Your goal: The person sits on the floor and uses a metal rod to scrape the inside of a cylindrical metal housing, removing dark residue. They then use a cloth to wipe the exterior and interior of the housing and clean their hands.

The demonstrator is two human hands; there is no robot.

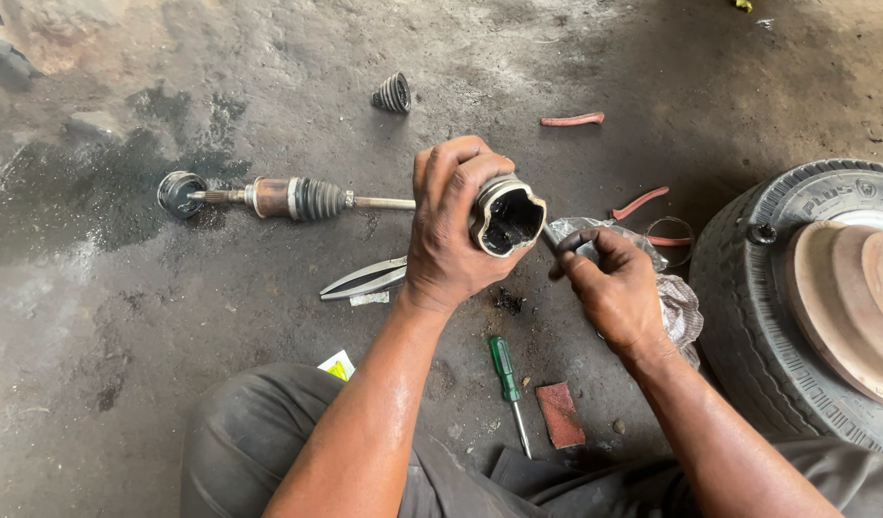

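Grey concrete floor (96, 317) carries a drive shaft (298, 199) lying flat at the left. The left hand (451, 225) is clamped around its raised joint housing (507, 216). Just right, the right hand (614, 288) pinches a small metal tool (555, 240) beside a tyre (758, 317).

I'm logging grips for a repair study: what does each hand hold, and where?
Left hand wraps the outer wall of the joint housing, near its open mouth. Right hand pinches a small tool; grip point unclear.

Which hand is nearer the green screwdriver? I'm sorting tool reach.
Right. The right hand is just up-right of the screwdriver; the left hand, gripping the joint cup, is farther above it.
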